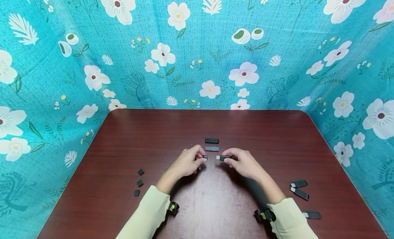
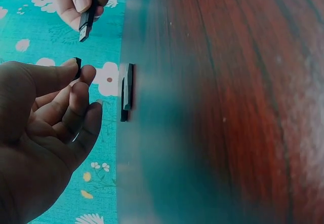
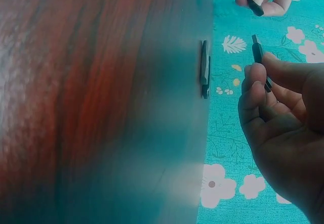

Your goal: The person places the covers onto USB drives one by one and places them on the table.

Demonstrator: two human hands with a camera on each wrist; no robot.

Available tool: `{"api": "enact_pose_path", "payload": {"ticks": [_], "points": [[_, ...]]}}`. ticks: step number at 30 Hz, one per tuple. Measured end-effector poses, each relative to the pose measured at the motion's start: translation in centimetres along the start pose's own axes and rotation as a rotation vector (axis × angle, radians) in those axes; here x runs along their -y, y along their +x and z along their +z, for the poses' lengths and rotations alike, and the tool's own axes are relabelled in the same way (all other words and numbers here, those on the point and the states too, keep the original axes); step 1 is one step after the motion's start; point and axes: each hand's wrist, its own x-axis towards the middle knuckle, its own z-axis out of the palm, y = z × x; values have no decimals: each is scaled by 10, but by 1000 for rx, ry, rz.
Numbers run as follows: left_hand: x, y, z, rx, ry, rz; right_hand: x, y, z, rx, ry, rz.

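Observation:
Between thumb and index finger, my left hand (image 1: 189, 161) pinches a small black USB cap (image 2: 78, 68). My right hand (image 1: 243, 162) grips a black USB flash drive (image 1: 224, 158), its bare metal plug pointing left at the cap. A short gap separates plug and cap, both held above the table. Just beyond the hands, two closed flash drives lie parallel on the table: a black flash drive (image 1: 212, 141) and, nearer, a grey flash drive (image 1: 212, 149). Part of the held drive is hidden by my right fingers.
Three loose black caps (image 1: 140, 183) lie on the dark red wooden table (image 1: 147, 129) at left. At right are three uncapped flash drives (image 1: 313, 215), two of them touching or nearly so. A blue flowered cloth (image 1: 191, 61) hangs around the table's back and sides.

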Motion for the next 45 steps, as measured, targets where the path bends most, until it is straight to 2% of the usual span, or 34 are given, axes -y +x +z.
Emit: {"api": "enact_pose_path", "payload": {"ticks": [14, 24, 31, 45], "points": [[-6, 4, 5, 13, -27, -24, 4, 2, 3, -5, 29, -15], [-9, 7, 7, 3, 42, -1, 7, 3, 3, -17, 25, -34], [-9, 7, 9, 23, 0, 3, 6, 3, 4, -14, 31, -35], [-9, 7, 8, 5, 42, 33, 9, 4, 5, 6, 40, -24]]}}
